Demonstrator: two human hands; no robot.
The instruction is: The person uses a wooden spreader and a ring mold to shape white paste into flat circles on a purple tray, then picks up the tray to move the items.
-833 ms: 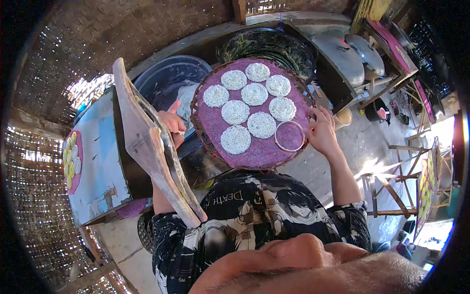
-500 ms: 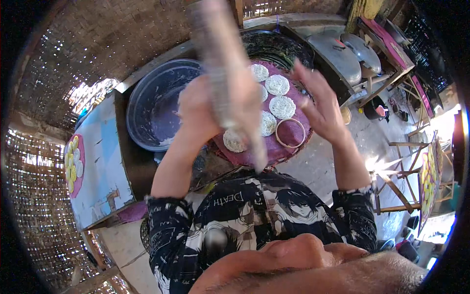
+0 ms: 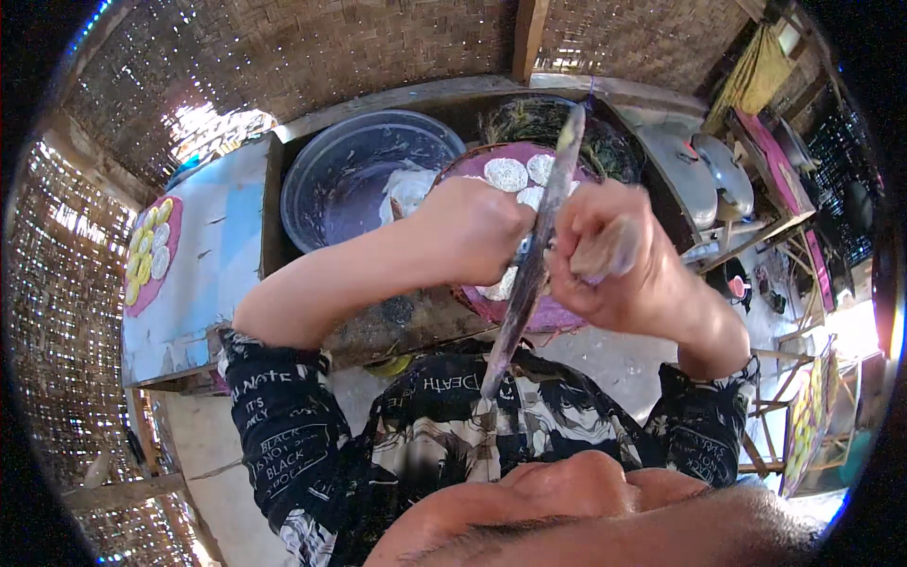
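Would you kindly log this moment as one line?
left hand: gripping wooden tool; right hand: gripping wooden tool; tray: partly hidden, white discs

Woven walls [image 3: 378, 47] ahead of me and to my left, a wooden post [image 3: 528, 42] against them! Daylight [image 3: 222, 128] bursts through beyond the worn blue-and-white tabletop [image 3: 227, 222]; grey floor [image 3: 628, 364] to my right, and there, dazzling glare [image 3: 855, 331]!

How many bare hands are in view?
2: the left hand, just left of the wooden tool, and the right hand, just right of it. No others show.
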